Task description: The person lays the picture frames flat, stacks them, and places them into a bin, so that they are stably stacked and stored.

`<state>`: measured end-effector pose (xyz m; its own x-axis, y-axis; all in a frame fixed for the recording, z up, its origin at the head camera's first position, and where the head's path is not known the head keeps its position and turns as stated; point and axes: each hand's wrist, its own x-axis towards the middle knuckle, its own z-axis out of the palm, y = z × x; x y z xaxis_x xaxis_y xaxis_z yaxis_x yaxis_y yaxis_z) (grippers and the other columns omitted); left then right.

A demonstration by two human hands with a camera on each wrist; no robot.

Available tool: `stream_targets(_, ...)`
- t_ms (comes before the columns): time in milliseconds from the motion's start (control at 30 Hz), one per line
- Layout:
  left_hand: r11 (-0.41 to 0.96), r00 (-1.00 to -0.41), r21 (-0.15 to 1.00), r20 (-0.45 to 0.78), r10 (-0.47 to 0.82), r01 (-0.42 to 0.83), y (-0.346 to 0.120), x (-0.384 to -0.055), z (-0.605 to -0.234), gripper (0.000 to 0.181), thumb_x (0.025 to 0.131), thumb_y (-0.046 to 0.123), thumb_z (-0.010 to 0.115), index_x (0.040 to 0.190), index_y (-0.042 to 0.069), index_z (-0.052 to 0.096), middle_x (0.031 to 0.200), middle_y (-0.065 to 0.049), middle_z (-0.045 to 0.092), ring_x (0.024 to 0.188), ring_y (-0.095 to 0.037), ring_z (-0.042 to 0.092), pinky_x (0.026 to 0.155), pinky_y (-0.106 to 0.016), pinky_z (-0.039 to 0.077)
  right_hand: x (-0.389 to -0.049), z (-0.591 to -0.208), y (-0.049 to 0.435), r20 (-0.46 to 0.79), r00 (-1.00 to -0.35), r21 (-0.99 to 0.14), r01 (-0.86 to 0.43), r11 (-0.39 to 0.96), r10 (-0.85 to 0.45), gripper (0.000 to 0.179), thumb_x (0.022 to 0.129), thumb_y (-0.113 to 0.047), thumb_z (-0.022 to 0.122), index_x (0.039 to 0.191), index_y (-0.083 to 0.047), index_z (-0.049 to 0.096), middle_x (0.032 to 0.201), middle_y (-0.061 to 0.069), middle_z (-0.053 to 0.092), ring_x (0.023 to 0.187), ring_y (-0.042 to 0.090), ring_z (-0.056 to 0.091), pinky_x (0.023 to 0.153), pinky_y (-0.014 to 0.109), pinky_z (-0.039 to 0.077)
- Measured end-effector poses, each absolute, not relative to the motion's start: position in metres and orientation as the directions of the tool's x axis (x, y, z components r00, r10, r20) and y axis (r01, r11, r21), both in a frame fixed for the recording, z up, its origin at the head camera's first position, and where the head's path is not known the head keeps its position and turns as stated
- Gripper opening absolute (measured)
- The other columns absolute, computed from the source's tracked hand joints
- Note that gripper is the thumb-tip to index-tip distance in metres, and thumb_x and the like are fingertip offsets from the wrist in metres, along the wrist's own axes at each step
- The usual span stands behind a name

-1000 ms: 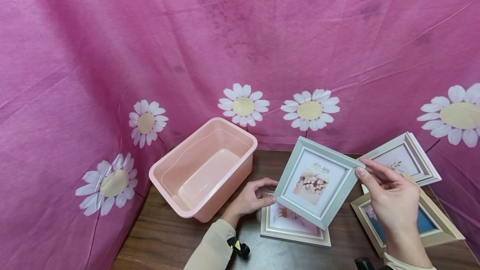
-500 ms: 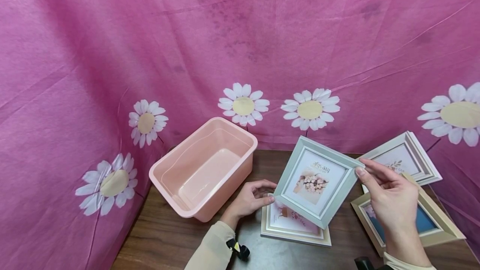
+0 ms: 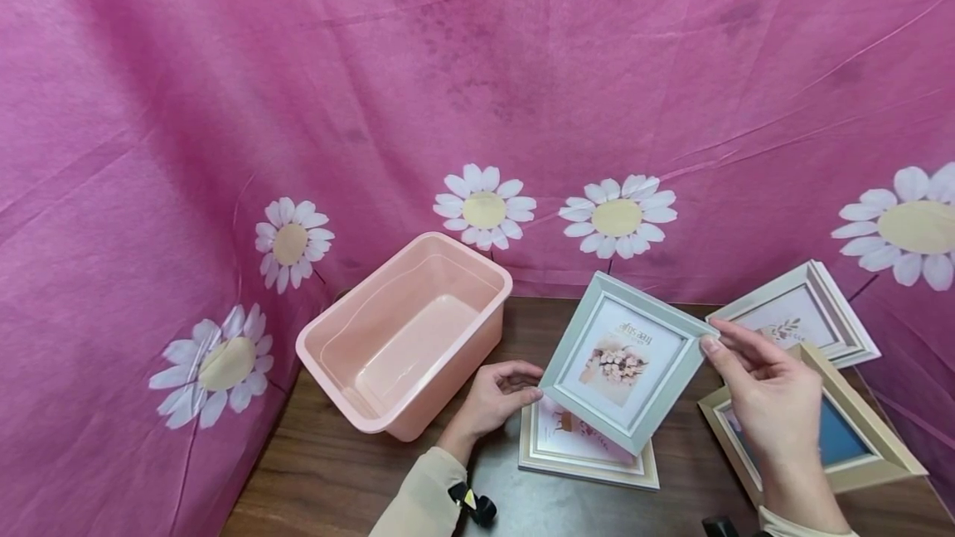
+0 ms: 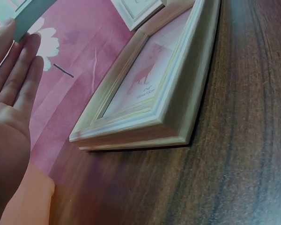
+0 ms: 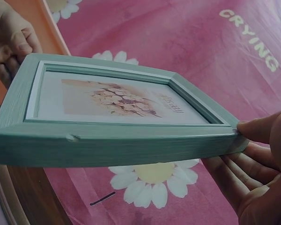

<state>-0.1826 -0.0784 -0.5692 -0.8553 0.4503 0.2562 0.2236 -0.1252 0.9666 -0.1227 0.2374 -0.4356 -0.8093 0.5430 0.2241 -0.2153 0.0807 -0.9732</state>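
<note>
A pale green picture frame (image 3: 613, 365) with a flower print is held up at a tilt between my two hands. At its right corner my right hand (image 3: 776, 400) pinches it, thumb on the front and fingers behind, as the right wrist view also shows. My left hand (image 3: 494, 400) holds the opposite corner between its thumb and fingertips. Beneath the green frame a cream picture frame (image 3: 552, 469) with a deer print lies face up on the table, partly covered in the head view. The left wrist view shows this cream frame (image 4: 178, 101) close beside my left hand.
To the left stands a pink plastic bin (image 3: 458, 392) with nothing in it. A gold picture frame (image 3: 884, 454) and a white picture frame (image 3: 858, 346) overlap at the right, behind my right wrist. A pink flowered cloth (image 3: 477, 89) hangs around the wooden table (image 3: 283, 479).
Both hands have shifted slightly left with the green picture frame between them. A little more of the gold frame shows beside my right hand.
</note>
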Motion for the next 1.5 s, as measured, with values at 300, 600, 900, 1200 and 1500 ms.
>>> stream_targets(300, -0.149, -0.881, 0.952, 0.305, 0.361, 0.268, -0.081, -0.181, -0.574, 0.031, 0.097, 0.006, 0.080, 0.114, -0.019, 0.070, 0.115, -0.044, 0.068, 0.099, -0.004, 0.074, 0.088, -0.020, 0.061, -0.116, -0.443, 0.236, 0.193, -0.824, -0.976, -0.107, 0.188, 0.533, 0.031, 0.095, 0.002, 0.078, 0.125, -0.002, 0.080, 0.098, -0.024, 0.081, 0.074, -0.008, 0.073, 0.069, 0.005, 0.054)
stream_targets(600, -0.153, -0.888, 0.942, 0.334, 0.315, 0.300, -0.081, -0.179, -0.574, 0.024, 0.095, -0.003, 0.077, 0.112, -0.019, 0.071, 0.112, -0.045, 0.069, 0.099, -0.009, 0.076, 0.086, -0.019, 0.061, -0.112, -0.450, 0.235, 0.214, -0.828, -0.976, -0.158, 0.150, 0.519, 0.030, 0.100, 0.005, 0.069, 0.129, 0.005, 0.075, 0.103, -0.021, 0.081, 0.070, -0.005, 0.075, 0.072, 0.008, 0.057)
stream_targets(900, -0.191, -0.902, 0.926, 0.366, 0.228, 0.327, -0.077, -0.177, -0.572, 0.023, 0.095, -0.004, 0.077, 0.110, -0.021, 0.070, 0.110, -0.047, 0.067, 0.095, -0.001, 0.074, 0.083, -0.018, 0.061, -0.108, -0.457, 0.235, 0.171, -0.818, -0.980, -0.197, 0.012, 0.550, 0.029, 0.097, 0.008, 0.072, 0.126, 0.008, 0.076, 0.094, -0.012, 0.084, 0.074, -0.001, 0.077, 0.073, 0.009, 0.058)
stream_targets(1200, -0.215, -0.925, 0.930, 0.338, 0.175, 0.299, -0.074, -0.178, -0.571, 0.030, 0.096, 0.003, 0.079, 0.110, -0.023, 0.069, 0.110, -0.049, 0.066, 0.096, -0.003, 0.075, 0.084, -0.016, 0.060, -0.108, -0.466, 0.232, 0.322, -0.794, -0.918, -0.395, -0.035, 0.516, 0.029, 0.096, 0.014, 0.069, 0.124, 0.023, 0.068, 0.113, 0.002, 0.084, 0.093, 0.003, 0.080, 0.078, 0.016, 0.061)
stream_targets(1500, -0.189, -0.941, 0.937, 0.318, 0.116, 0.294, -0.073, -0.178, -0.571, 0.020, 0.095, -0.008, 0.074, 0.110, -0.021, 0.071, 0.107, -0.044, 0.070, 0.090, -0.001, 0.074, 0.080, -0.017, 0.060, -0.104, -0.475, 0.230, 0.332, -0.774, -0.926, -0.377, 0.030, 0.540, 0.027, 0.094, 0.015, 0.071, 0.120, 0.021, 0.070, 0.111, 0.001, 0.084, 0.084, 0.001, 0.080, 0.073, 0.014, 0.060)
